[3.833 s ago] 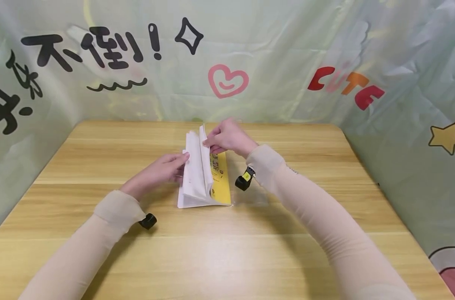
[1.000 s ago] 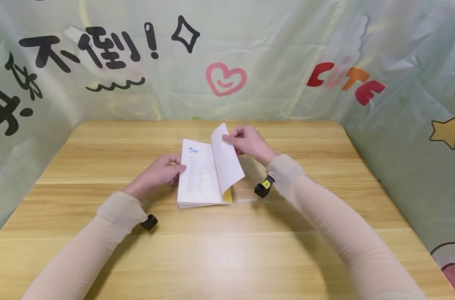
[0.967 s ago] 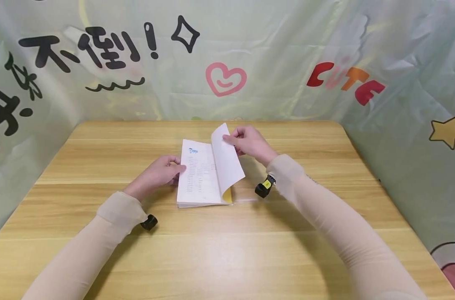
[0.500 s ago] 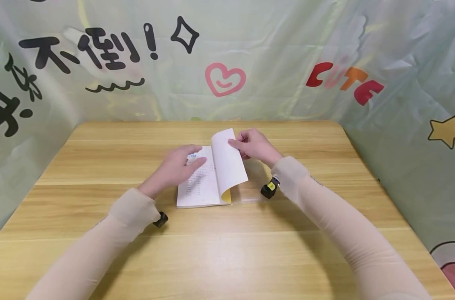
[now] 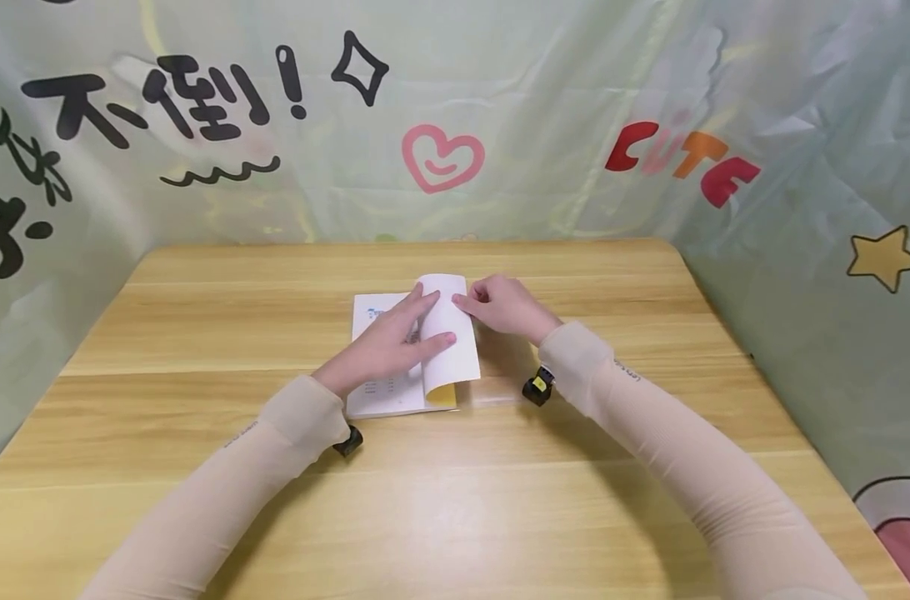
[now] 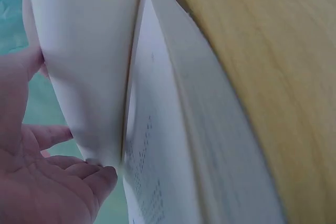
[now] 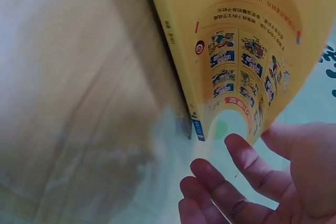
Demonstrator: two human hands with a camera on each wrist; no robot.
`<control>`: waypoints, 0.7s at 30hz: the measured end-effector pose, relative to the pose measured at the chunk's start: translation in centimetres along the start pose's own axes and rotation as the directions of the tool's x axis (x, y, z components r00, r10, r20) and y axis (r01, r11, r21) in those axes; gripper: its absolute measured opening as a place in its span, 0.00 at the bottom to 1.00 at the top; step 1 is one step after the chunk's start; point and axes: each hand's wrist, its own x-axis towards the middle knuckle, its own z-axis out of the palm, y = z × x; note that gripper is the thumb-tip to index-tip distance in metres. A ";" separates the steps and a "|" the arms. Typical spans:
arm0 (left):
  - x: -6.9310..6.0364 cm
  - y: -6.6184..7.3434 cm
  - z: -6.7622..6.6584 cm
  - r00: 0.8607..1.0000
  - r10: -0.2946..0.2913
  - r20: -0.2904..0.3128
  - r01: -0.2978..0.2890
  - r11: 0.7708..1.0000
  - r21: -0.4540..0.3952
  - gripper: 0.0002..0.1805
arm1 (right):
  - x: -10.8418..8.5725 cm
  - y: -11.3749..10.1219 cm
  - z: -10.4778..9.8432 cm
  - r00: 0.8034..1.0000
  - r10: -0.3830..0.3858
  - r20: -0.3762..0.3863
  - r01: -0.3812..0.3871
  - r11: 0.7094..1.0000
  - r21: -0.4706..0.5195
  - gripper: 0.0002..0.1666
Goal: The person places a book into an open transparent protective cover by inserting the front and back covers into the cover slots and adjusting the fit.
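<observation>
A book lies on the table with its printed page (image 5: 372, 402) facing up and its cover (image 5: 453, 367) raised at the right. The cover is plain white inside; in the right wrist view its yellow outer face (image 7: 247, 3) bears small pictures and print. My right hand (image 5: 509, 307) pinches the cover's free edge between thumb and index finger, the other fingers loosely bent. Across the page reaches my left hand (image 5: 383, 346), its fingers extended and touching the white inner side. In the left wrist view, the left hand's fingers (image 6: 97, 179) lie near the fold.
A wooden table (image 5: 440, 517) carries the book. Right of it lies a clear plastic piece (image 5: 500, 389), flat on the wood. A printed fabric curtain (image 5: 530, 192) stands behind the table and at both sides.
The page turning has ended at the cover, held up by my right hand. My left hand has left the book's left edge and moved right onto the cover's white inside.
</observation>
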 end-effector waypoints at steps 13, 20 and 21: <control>-0.2 -0.3 0.6 0.999 -0.025 0.023 0.024 0.998 0.054 0.53 | -1.2 1.1 -0.7 0.997 0.019 0.069 -0.016 0.999 -0.050 0.23; -0.4 -0.4 0.6 0.999 -0.045 0.014 0.044 0.995 0.089 0.54 | -2.5 2.0 -0.6 0.980 0.028 0.199 0.023 0.969 -0.248 0.41; -0.5 -0.3 0.7 0.999 -0.046 0.012 0.045 0.995 0.094 0.54 | -2.7 2.1 -0.5 0.975 0.037 0.220 0.026 0.961 -0.277 0.45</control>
